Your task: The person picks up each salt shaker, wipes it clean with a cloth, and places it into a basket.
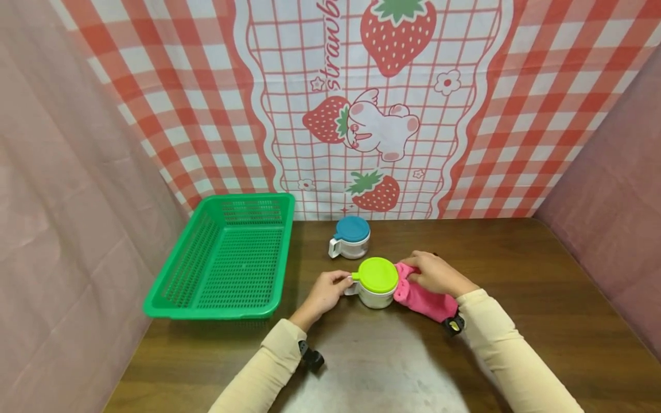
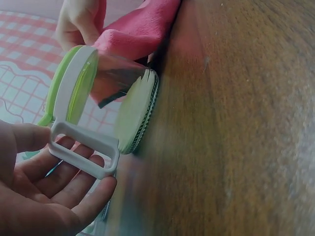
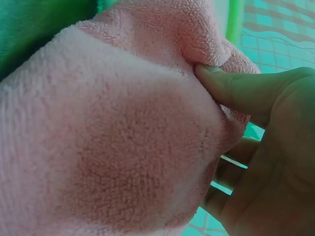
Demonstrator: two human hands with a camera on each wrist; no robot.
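A clear jar with a lime-green lid (image 1: 378,275) and a white handle (image 2: 83,150) stands on the table. My left hand (image 1: 326,293) holds it by that handle, thumb on the upper part and fingers behind, as the left wrist view shows. A pink cloth (image 1: 426,299) is bunched in my right hand (image 1: 436,274), pinched between thumb and fingers. Its bunched end touches the right side of the jar, while the rest hangs down toward the wrist. In the right wrist view the cloth (image 3: 123,147) covers most of the picture and hides the jar's side.
Behind the green-lidded jar stands a similar one with a blue lid (image 1: 353,229), its handle facing left. A green plastic basket (image 1: 281,275) sits on the left of the wooden table (image 1: 542,298). A strawberry-print checkered cloth (image 1: 382,115) hangs along the back edge.
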